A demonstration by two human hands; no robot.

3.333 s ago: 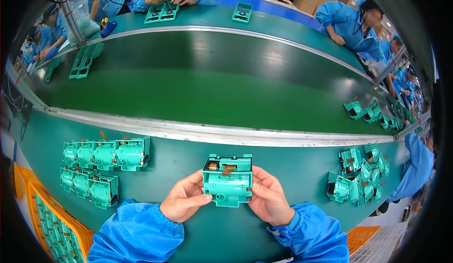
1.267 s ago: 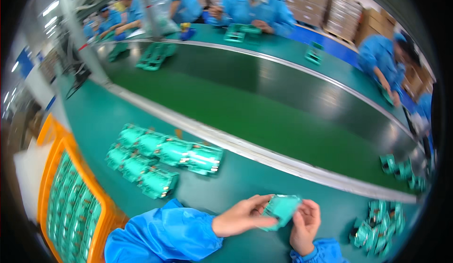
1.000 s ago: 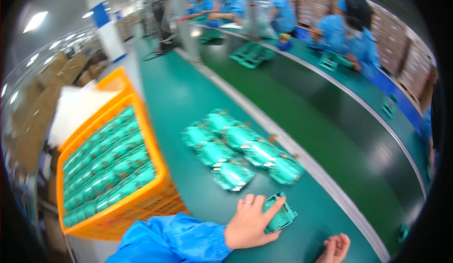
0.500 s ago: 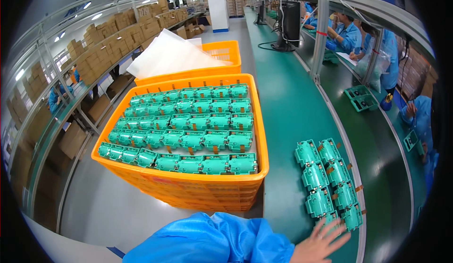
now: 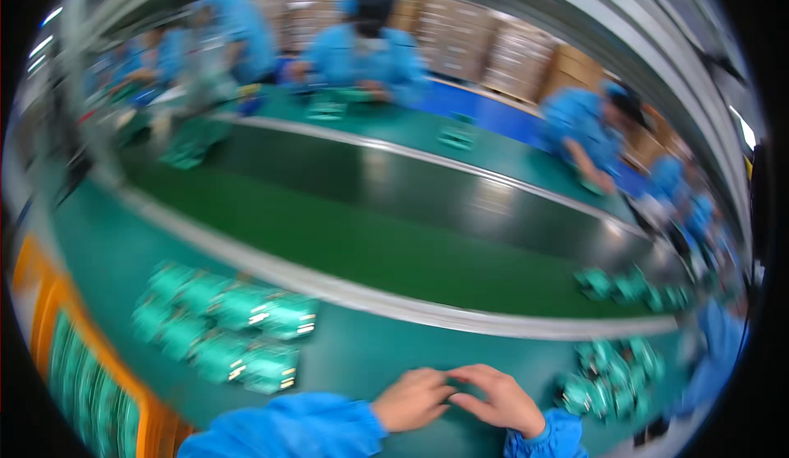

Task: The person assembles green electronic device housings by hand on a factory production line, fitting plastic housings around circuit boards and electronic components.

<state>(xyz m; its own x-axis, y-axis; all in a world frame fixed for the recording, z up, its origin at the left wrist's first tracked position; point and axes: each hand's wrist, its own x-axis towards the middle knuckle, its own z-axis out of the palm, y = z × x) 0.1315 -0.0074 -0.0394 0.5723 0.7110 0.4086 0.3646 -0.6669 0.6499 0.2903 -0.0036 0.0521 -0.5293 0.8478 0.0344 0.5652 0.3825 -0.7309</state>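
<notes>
My left hand (image 5: 413, 399) and my right hand (image 5: 498, 399) meet above the near edge of the green bench (image 5: 353, 355), fingertips touching or nearly so. My right thumb and fingers are apart, leaving a gap. The left fingers reach loosely toward it. Nothing shows in either hand. To the left lies a double row of green plastic housings (image 5: 218, 318), blurred, apart from my left hand. Right of my right hand sits another cluster of green housings (image 5: 612, 380). Both forearms wear blue sleeves.
An orange crate (image 5: 49, 285) of green housings stands at lower left. Beyond a metal rail (image 5: 329, 292) runs a dark green belt (image 5: 329, 203) with several housings (image 5: 633, 287) at its right. Across it, blurred people in blue, including one person (image 5: 362, 55), sit before stacked cartons (image 5: 460, 34).
The view has swung right, from the crate to the bench and belt. My left hand, spread at the double row before, is now by my right hand, which has come into view.
</notes>
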